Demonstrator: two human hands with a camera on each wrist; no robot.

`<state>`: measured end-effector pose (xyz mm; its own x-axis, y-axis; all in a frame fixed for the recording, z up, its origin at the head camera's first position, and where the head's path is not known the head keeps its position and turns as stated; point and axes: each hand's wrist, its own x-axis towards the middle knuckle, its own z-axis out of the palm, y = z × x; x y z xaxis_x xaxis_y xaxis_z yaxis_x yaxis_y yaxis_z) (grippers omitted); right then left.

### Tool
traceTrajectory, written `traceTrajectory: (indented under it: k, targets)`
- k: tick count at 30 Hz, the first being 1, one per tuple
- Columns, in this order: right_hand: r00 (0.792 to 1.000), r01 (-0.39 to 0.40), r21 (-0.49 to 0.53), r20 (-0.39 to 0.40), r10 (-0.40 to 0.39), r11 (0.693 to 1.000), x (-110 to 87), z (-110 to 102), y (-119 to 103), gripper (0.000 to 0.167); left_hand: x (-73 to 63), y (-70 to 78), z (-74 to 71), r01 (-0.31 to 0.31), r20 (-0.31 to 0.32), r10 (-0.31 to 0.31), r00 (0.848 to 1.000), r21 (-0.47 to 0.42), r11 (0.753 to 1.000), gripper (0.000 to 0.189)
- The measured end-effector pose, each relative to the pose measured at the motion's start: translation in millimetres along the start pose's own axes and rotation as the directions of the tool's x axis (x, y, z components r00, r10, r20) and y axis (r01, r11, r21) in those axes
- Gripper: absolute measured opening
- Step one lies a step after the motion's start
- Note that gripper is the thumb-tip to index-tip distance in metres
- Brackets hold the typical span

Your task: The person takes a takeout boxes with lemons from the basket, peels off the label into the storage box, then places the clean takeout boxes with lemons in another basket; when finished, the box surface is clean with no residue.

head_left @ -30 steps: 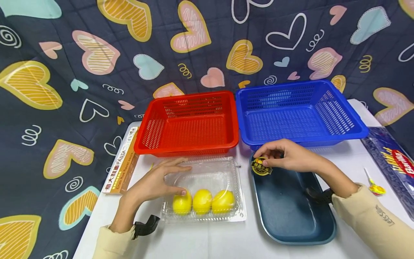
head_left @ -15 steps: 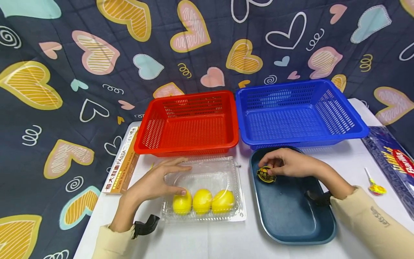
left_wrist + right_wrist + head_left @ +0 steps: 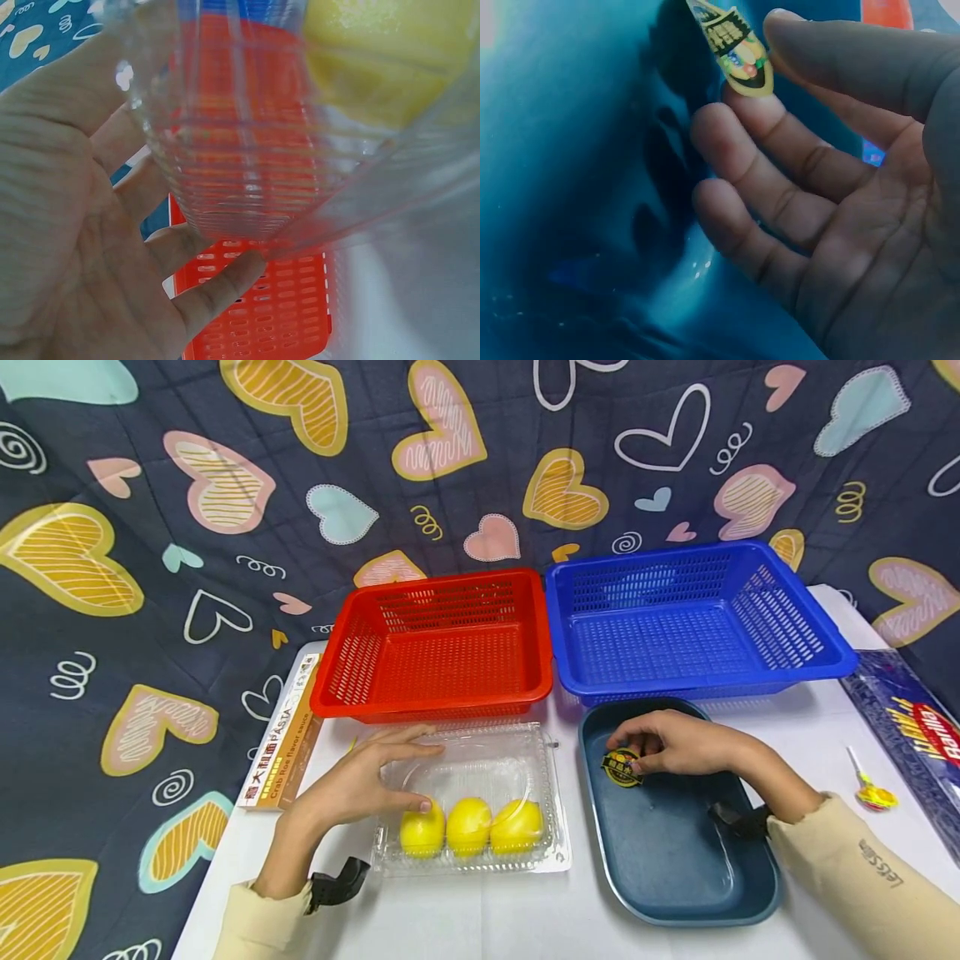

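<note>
In the head view my right hand (image 3: pixel 681 745) is over the upper part of a dark teal basin (image 3: pixel 667 868). Thumb and fingers pinch the edge of a round black and gold sticker label (image 3: pixel 622 767); the right wrist view shows fruit printed on this label (image 3: pixel 748 64). My left hand (image 3: pixel 363 783) lies at the left side of a clear plastic clamshell box (image 3: pixel 480 753), fingers spread, thumb on the lid above a yellow fruit. Three yellow fruits, lemon-like (image 3: pixel 468 827), sit in a row inside the closed box. Through the box wall, the left wrist view shows one yellow fruit (image 3: pixel 390 56).
Behind stand a red basket (image 3: pixel 450 664) and a blue basket (image 3: pixel 660 643), side by side. A pasta box (image 3: pixel 281 735) lies at the left. On the right are a lollipop (image 3: pixel 875 796) and a dark blue Barilla packet (image 3: pixel 918 727). A heart-patterned cloth hangs behind.
My right hand has moved slightly right and nearer, carrying the label from the basin's far left edge to over its inside. The left hand and box stay put.
</note>
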<state>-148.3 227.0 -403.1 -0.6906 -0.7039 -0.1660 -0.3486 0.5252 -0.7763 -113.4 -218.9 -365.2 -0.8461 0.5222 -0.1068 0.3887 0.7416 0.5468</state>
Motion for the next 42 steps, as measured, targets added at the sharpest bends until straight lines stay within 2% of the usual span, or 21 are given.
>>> traceTrajectory:
  k: [13,18,24,35,39,42]
  targets:
    - [1.0,-0.002,-0.066,-0.005,0.002,0.998,-3.4,-1.7,1.0,0.033,1.2,0.7,0.7,-0.02,-0.014,0.02,1.0,0.017,1.0,0.068]
    - [1.0,0.002,-0.062,-0.009,-0.002,0.998,-5.9,-2.9,0.4,0.034,1.4,1.5,0.5,-0.03,-0.017,0.031,0.999,0.023,0.999,0.067]
    - [1.0,0.003,-0.061,-0.03,-0.005,0.998,-9.1,-5.7,0.6,0.036,1.2,3.0,-0.6,-0.015,-0.005,0.015,1.0,-0.007,1.0,0.069]
    - [0.993,0.041,-0.035,-0.107,-0.045,0.999,-18.7,-13.9,-4.6,0.035,-1.8,1.1,1.0,-0.005,-0.008,0.005,1.0,-0.022,1.0,0.069]
    - [0.984,0.052,-0.027,-0.169,-0.056,0.998,-24.1,-19.0,-8.1,0.032,-4.1,0.0,2.1,-0.005,-0.016,0.004,1.0,-0.039,0.999,0.069]
    - [0.97,0.045,-0.038,-0.239,-0.053,0.998,-30.2,-24.7,-10.0,0.028,-7.1,-1.1,3.7,0.0,-0.029,-0.002,1.0,-0.057,0.998,0.069]
